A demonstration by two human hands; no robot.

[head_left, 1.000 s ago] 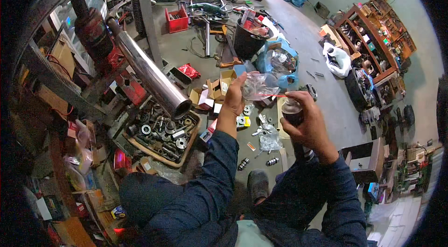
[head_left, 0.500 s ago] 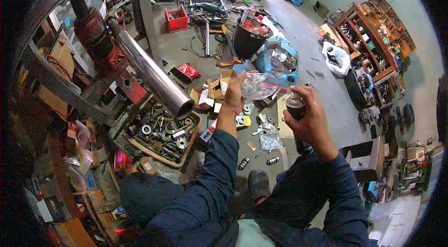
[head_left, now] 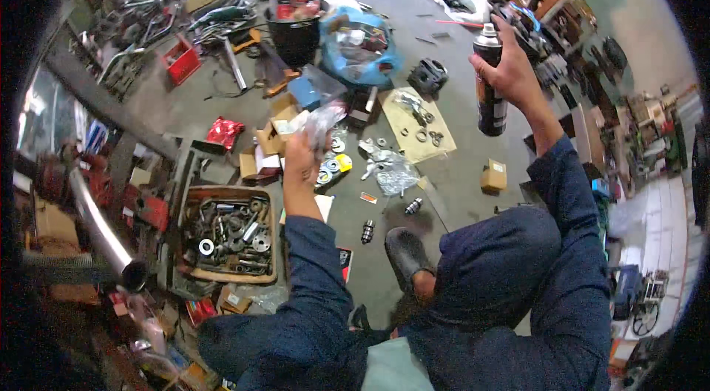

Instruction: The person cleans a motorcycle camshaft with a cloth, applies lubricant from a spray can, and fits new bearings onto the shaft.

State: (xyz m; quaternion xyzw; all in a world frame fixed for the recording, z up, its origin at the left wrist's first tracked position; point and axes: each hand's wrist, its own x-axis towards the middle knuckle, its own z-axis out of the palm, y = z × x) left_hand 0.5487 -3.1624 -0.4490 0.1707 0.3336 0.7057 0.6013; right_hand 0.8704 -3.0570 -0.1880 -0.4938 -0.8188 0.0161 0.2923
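My right hand is wrapped round a dark spray can, held upright at the right. A thin red straw points left from its nozzle. Lower and to the left, my left hand grips a clear plastic bag, blurred by motion; what lies inside cannot be made out. Beneath the bag are opened cardboard boxes and several bearings. A bag of metal parts rests on the floor in front of me, with two small camshafts nearer my shoe.
A wooden-rimmed tray of metal parts lies at the left, near a shiny steel tube. Farther off stand a black bucket and a blue bag. A cardboard sheet carries small rings. A small box sits right of it.
My hands have drawn apart. The can and its straw have come away from the plastic bag, toward the upper right. The bag is lower and left, and the whole view has turned.
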